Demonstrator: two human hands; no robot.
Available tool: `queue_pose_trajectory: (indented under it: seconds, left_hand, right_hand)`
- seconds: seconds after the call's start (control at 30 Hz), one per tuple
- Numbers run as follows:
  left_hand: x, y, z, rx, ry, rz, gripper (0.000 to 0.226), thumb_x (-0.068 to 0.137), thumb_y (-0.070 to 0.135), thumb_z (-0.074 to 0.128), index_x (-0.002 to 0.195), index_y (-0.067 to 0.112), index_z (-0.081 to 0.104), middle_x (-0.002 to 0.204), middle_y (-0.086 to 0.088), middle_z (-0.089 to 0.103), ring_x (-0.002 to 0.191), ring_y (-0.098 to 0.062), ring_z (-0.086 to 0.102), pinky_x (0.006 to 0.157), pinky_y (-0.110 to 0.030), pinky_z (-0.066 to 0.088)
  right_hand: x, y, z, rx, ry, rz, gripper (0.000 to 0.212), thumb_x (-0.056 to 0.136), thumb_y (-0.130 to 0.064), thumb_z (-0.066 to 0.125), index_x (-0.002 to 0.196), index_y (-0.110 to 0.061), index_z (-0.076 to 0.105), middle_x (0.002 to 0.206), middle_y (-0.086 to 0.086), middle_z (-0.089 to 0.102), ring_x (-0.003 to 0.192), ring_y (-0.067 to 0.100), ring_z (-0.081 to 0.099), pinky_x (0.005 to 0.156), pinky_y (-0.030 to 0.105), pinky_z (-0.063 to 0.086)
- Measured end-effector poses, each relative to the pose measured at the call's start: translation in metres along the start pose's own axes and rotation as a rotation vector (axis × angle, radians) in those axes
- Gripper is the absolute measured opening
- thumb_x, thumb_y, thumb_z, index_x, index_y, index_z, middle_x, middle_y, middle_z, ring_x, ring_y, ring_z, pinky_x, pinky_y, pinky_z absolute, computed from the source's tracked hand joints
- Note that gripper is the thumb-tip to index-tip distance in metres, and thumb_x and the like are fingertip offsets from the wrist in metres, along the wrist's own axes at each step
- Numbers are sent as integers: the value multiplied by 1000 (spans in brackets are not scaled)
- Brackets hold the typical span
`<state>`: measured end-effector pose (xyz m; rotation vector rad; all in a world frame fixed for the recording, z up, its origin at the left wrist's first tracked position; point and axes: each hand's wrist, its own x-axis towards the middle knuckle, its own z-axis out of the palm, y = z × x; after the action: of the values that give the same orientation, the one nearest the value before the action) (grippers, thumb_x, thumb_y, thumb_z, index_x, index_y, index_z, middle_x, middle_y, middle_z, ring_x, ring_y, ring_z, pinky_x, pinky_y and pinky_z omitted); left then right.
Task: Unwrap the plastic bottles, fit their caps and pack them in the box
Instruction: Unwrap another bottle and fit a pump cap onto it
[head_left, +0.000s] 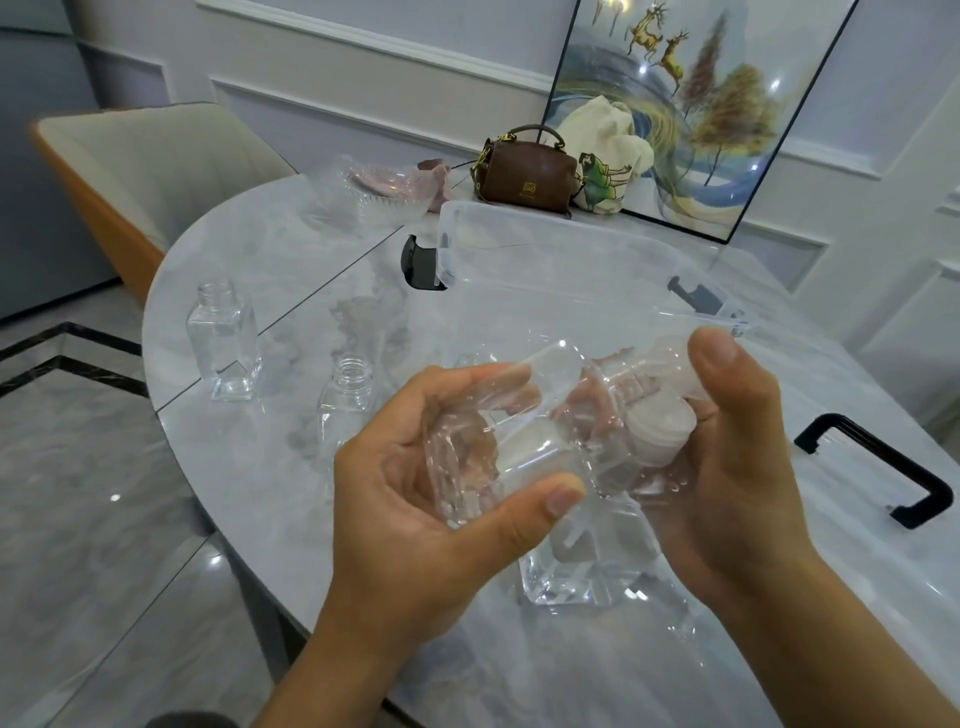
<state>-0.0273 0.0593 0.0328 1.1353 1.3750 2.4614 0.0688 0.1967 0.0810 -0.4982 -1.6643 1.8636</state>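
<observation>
My left hand (441, 499) grips a clear square plastic bottle (524, 415) lying sideways above the table. My right hand (727, 457) holds clear wrap with white caps (660, 426) at the bottle's neck end. Another clear bottle (576, 577) lies on the table under my hands. Two uncapped square bottles stand upright to the left: one (226, 340) at the far left, one (348, 395) nearer my left hand. The clear plastic box (561, 260) with black latches stands open behind my hands.
The round marble table (291, 249) ends close on the left and front. The box lid with a black handle (883, 467) lies at the right. Crumpled clear wrap (374, 192), a brown handbag (524, 171) and a cloth bag (608, 156) sit at the back. A chair (145, 156) stands at the left.
</observation>
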Motion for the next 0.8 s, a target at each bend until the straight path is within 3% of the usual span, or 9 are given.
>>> queue_pose_trajectory:
  seconds: [0.07,0.17,0.27,0.33,0.4,0.5,0.67,0.8]
  left_hand:
    - [0,2,1,-10,-13,12,56,71,44,89,118,19,70,113,-1,78,99,-7,75,78,-13,56]
    - [-1,3,3,-14,-33,34,55,66,28,92,115,18,70,110,2,79,90,-3,75,74,-11,55]
    - [-1,1,1,23,-29,46,51,67,25,88,115,23,72,110,6,79,92,-5,75,76,-14,56]
    - [-2,-2,0,27,-30,33,49,67,26,89,113,29,74,111,7,79,103,-11,76,81,-19,58]
    - [-2,-3,0,32,-39,10,48,66,26,89,112,31,75,112,8,78,108,-13,75,84,-21,60]
    - [-1,-5,0,53,-39,-3,48,67,29,90,112,29,75,112,9,78,106,-12,75,84,-21,59]
    - [-1,-3,2,39,-30,-8,56,66,36,93,116,25,71,112,5,79,98,-8,76,77,-14,56]
    - [-1,0,2,26,-29,-3,58,69,45,91,118,23,71,113,2,79,98,-10,76,76,-15,56]
  right_hand:
    - [-2,-1,2,8,4,0,121,36,-88,79,118,1,71,107,21,77,107,42,72,109,64,44]
    - [-3,-3,4,10,6,-13,119,37,-90,76,114,0,73,98,15,78,103,38,74,106,62,47]
    - [-3,-3,4,13,36,-28,120,38,-81,82,113,11,64,91,18,71,90,38,69,91,54,50]
    - [-1,-2,1,29,36,-44,97,44,-62,84,103,12,62,90,23,63,80,36,62,74,41,50]
    - [0,-2,-1,57,41,-29,60,55,-49,71,90,0,68,86,21,61,74,32,59,64,36,46]
    - [1,-2,-3,31,52,-21,43,59,-47,64,80,-10,68,78,14,59,68,27,56,61,35,43]
    - [-1,-1,1,3,63,-43,45,60,-53,71,78,-11,70,78,11,65,73,30,64,74,44,49]
    - [-5,-2,6,-64,63,-65,71,57,-75,75,96,-15,79,92,9,79,91,28,76,96,52,52]
